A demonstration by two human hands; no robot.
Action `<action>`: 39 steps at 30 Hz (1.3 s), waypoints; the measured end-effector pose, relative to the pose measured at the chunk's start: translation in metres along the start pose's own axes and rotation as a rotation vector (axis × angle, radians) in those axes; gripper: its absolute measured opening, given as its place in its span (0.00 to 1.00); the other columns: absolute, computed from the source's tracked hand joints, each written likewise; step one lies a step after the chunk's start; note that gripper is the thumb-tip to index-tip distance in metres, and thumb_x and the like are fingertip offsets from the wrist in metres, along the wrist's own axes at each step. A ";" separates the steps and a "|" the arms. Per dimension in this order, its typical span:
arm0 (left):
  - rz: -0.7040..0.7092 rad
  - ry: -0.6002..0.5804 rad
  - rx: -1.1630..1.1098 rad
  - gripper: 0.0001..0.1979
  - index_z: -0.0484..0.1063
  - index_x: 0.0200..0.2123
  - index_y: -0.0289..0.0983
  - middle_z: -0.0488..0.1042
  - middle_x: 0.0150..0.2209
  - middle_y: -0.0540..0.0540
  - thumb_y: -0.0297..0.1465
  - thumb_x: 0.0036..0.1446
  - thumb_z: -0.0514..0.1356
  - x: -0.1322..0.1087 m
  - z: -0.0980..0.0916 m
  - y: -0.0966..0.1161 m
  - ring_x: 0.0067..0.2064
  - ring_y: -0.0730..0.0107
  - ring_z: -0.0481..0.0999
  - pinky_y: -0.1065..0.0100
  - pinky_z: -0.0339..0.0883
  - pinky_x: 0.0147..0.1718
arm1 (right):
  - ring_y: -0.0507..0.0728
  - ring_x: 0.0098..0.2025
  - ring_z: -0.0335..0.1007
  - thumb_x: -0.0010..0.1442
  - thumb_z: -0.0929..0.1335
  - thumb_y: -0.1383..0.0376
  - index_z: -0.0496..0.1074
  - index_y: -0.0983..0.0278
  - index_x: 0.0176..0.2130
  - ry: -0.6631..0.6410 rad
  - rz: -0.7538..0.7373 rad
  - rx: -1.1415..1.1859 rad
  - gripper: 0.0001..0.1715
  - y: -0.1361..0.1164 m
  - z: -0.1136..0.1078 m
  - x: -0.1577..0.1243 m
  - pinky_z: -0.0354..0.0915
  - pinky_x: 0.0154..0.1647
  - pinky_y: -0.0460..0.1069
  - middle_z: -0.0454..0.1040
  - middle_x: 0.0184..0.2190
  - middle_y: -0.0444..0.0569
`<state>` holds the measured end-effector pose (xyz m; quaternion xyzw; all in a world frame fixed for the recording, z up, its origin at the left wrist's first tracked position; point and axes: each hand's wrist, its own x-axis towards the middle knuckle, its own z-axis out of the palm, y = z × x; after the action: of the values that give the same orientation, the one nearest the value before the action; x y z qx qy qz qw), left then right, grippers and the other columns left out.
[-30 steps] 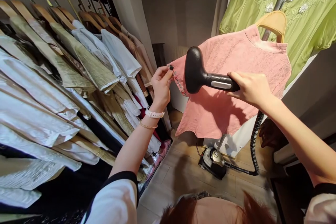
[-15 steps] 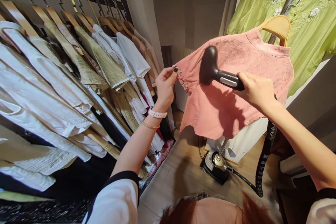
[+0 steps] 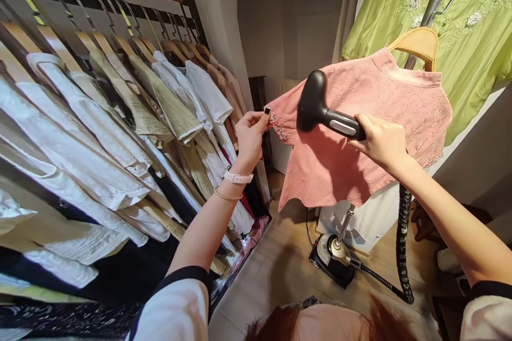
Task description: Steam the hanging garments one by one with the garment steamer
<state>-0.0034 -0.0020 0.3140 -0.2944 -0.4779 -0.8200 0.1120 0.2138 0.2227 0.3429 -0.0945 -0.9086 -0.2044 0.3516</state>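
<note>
A pink short-sleeved blouse (image 3: 352, 165) hangs on a wooden hanger (image 3: 418, 42) from a metal pole. My left hand (image 3: 252, 136) pinches the cuff of its sleeve, beside some dark embroidery, and draws the sleeve out to the left. In my right hand (image 3: 380, 136) is the handle of a black garment steamer head (image 3: 314, 101). The steamer head lies over the sleeve near the shoulder; whether it touches the cloth I cannot tell. A dark ribbed hose (image 3: 404, 245) hangs below my right forearm and runs to the steamer base (image 3: 332, 258) on the floor.
On the left, a rack holds many light garments (image 3: 100, 133) on wooden hangers. A green embroidered dress (image 3: 376, 16) hangs behind the blouse. The wooden floor (image 3: 256, 272) shows between rack and steamer base, and a dark stool (image 3: 456, 224) stands at the right.
The steamer head has shifted slightly left along the sleeve toward the cuff. My left hand still pinches the cuff. The whole view has tilted a little.
</note>
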 end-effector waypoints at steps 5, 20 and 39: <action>-0.118 -0.129 -0.089 0.07 0.77 0.31 0.39 0.76 0.32 0.50 0.30 0.50 0.72 0.000 0.003 0.007 0.32 0.75 0.74 0.74 0.70 0.34 | 0.62 0.39 0.69 0.66 0.66 0.53 0.68 0.65 0.49 -0.070 -0.066 0.007 0.19 -0.001 0.004 -0.003 0.41 0.30 0.51 0.76 0.40 0.56; -0.186 -0.128 -0.157 0.09 0.78 0.38 0.41 0.80 0.38 0.47 0.36 0.54 0.70 0.005 -0.008 0.005 0.41 0.68 0.79 0.70 0.72 0.36 | 0.62 0.41 0.70 0.64 0.68 0.56 0.68 0.65 0.50 -0.063 -0.050 0.044 0.19 -0.016 0.014 0.006 0.41 0.30 0.50 0.77 0.42 0.56; -0.217 -0.094 0.012 0.09 0.81 0.35 0.41 0.79 0.39 0.49 0.32 0.48 0.71 0.007 -0.015 0.004 0.40 0.69 0.76 0.70 0.67 0.37 | 0.63 0.42 0.72 0.65 0.69 0.58 0.69 0.66 0.51 -0.077 -0.083 0.109 0.18 -0.024 0.034 0.004 0.45 0.31 0.51 0.78 0.43 0.57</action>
<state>-0.0130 -0.0164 0.3155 -0.2782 -0.5166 -0.8098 0.0019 0.1831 0.2160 0.3158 -0.0451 -0.9344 -0.1653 0.3122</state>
